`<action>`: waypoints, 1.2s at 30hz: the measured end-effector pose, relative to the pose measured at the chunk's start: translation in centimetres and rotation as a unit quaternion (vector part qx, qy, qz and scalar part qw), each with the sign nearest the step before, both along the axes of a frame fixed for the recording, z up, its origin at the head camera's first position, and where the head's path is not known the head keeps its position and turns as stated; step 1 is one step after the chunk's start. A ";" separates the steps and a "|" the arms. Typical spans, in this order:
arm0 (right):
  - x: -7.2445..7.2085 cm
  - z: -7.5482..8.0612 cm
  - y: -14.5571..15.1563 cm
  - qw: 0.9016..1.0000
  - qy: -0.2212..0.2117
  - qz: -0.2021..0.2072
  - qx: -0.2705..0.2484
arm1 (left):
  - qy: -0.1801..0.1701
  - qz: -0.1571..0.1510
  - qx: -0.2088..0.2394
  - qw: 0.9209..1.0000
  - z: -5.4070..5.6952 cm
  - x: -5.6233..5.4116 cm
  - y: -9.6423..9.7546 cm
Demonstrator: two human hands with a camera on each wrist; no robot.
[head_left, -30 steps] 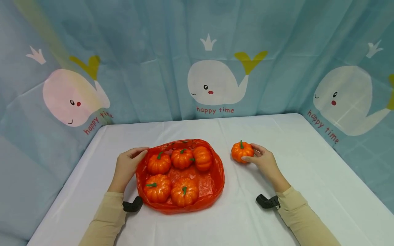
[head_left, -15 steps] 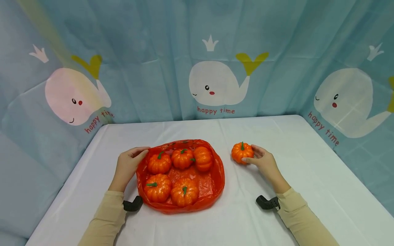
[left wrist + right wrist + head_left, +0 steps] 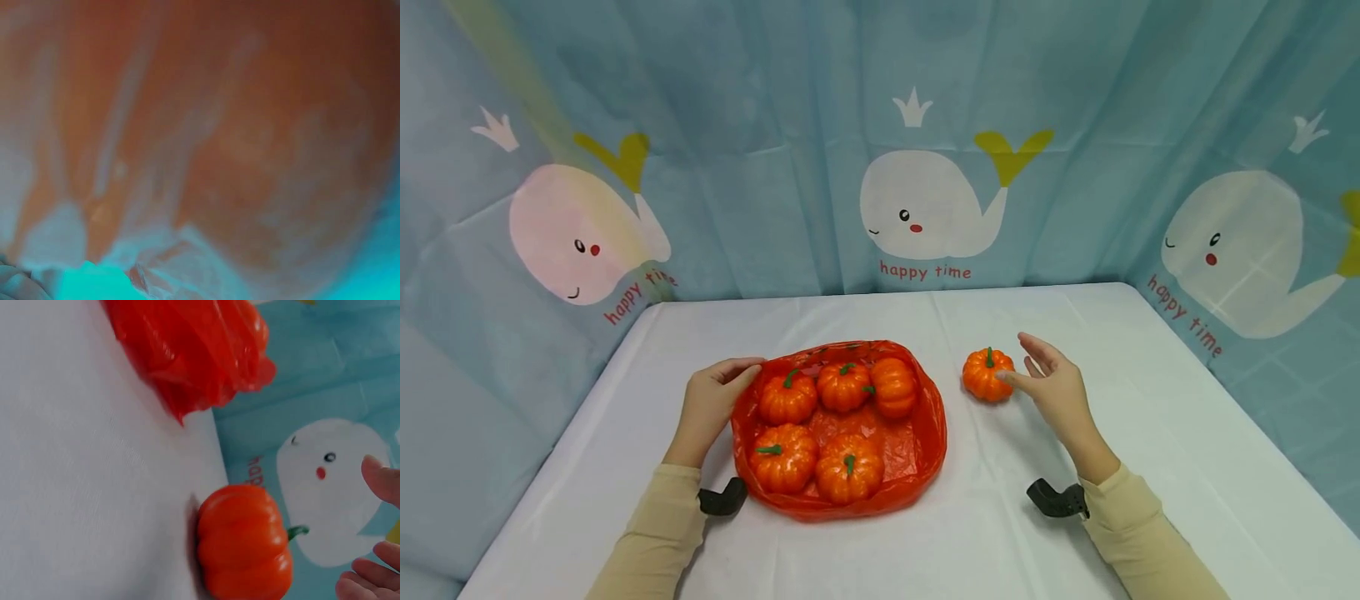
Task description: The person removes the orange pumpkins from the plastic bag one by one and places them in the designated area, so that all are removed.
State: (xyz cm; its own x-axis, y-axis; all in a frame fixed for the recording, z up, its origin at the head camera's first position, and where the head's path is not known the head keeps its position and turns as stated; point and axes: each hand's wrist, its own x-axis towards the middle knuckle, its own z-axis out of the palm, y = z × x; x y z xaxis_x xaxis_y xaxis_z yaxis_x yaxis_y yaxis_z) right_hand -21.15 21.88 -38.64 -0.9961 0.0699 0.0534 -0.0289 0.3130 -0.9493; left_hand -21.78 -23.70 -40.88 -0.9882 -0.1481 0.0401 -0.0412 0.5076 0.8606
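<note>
A red plastic bag [image 3: 934, 442] lies wide open on the white table, with several small orange pumpkins [image 3: 850, 468] inside it. My left hand [image 3: 711, 404] pinches the bag's rim at its upper left; close red film fills the left wrist view, blurred. To the right of the bag a single toy pumpkin [image 3: 983, 379] with a green stem stands on the cloth. Beside it my right hand [image 3: 1058, 398] has its fingers spread and holds nothing. The right wrist view shows a gap between this pumpkin [image 3: 244, 544] and the right fingers [image 3: 372, 590].
A white cloth [image 3: 880, 554] covers the table. Behind it and at both sides hangs a blue curtain [image 3: 760, 200] printed with whales. Each wrist carries a black device, the left one [image 3: 724, 497] close to the bag's lower left edge.
My right hand has let go of the single pumpkin and drawn back a little to the right, its fingers opening. The pumpkin stays in place. My left hand has not moved.
</note>
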 end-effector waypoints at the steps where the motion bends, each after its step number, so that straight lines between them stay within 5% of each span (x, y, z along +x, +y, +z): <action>1: 0.2 0.2 -0.3 1.000 0.004 0.000 -0.004 | 0.000 -0.001 0.000 1.000 0.0 0.0 0.0; 11: 1.4 1.3 -1.7 1.000 -0.005 0.006 0.004 | 0.000 0.002 0.002 1.000 -0.2 -0.1 0.1; 30: 3.4 1.0 -5.1 0.997 -0.011 0.045 0.056 | -0.008 -0.003 0.003 1.000 0.0 0.0 0.0; 36: 3.4 0.4 -6.8 0.990 0.025 0.106 0.087 | -0.008 -0.004 0.006 1.000 0.0 0.0 0.1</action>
